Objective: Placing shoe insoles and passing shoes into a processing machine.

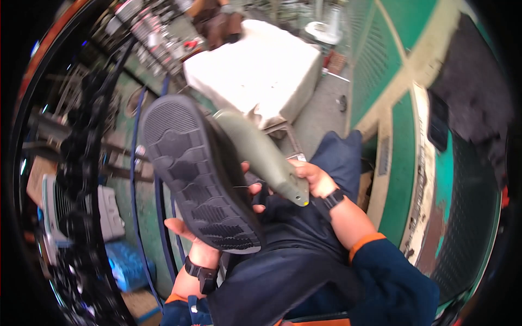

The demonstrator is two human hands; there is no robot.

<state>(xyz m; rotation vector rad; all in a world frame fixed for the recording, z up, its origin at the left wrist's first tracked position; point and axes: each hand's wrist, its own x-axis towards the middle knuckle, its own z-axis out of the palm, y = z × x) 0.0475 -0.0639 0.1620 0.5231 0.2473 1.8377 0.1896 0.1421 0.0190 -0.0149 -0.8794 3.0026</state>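
Observation:
A black shoe (pixel 187 168) is tilted up with its ridged sole facing me and its toe pointing away. My left hand (pixel 204 247) is closed around its near part, the thumb on the left and the fingertips showing past the right side. Close along the shoe's right side lies a grey-green shoe last (pixel 258 149), apparently out of the shoe. My right hand (pixel 315 179) grips the near end of the last, where small holes and a yellow dot show. Both are held above my lap.
A white-covered block (pixel 253 65) stands ahead. Green metal cabinets (pixel 397 168) line the right, with a black phone (pixel 437 122) on the ledge. Dark blue posts (pixel 133 179), a grey plastic case (pixel 109 212) and a blue bag (pixel 128 266) are on the left. Another person's hand appears at the far top.

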